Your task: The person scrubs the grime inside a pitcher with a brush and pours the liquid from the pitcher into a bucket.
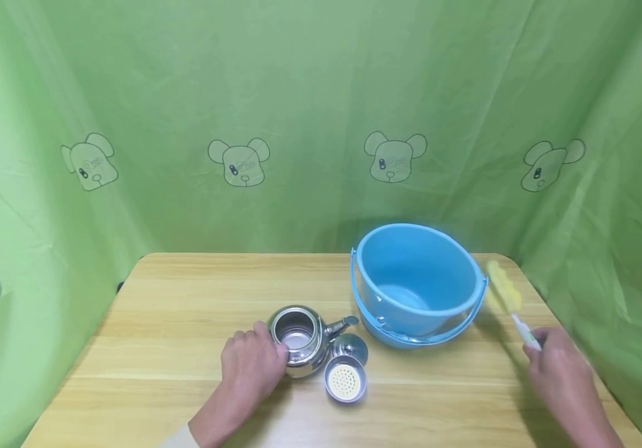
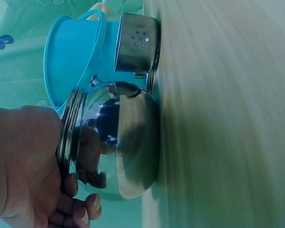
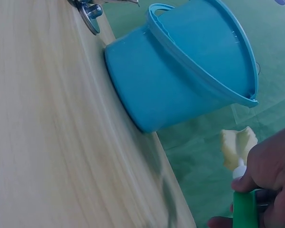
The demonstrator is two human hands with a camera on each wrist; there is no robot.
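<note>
My left hand (image 1: pixel 255 361) grips the shiny steel teapot (image 1: pixel 321 348) at its left side, thumb at the rim. The pot stands upright on the table without its lid, spout pointing right. In the left wrist view the fingers (image 2: pixel 92 204) curl beside the pot's round body (image 2: pixel 133 152). Right of the pot are a steel lid (image 1: pixel 353 346) and a perforated strainer cup (image 1: pixel 345 381). My right hand (image 1: pixel 562 370) holds a sponge brush with a yellow head (image 1: pixel 504 287) by its white handle, whose lower part shows green (image 3: pixel 245 209) in the right wrist view.
A blue bucket (image 1: pixel 416 267) stands at the table's back right, between the teapot and the brush, its handle lowered toward the front. The wooden table (image 1: pixel 186 311) is enclosed by green curtains (image 1: pixel 310 93) with printed bear heads.
</note>
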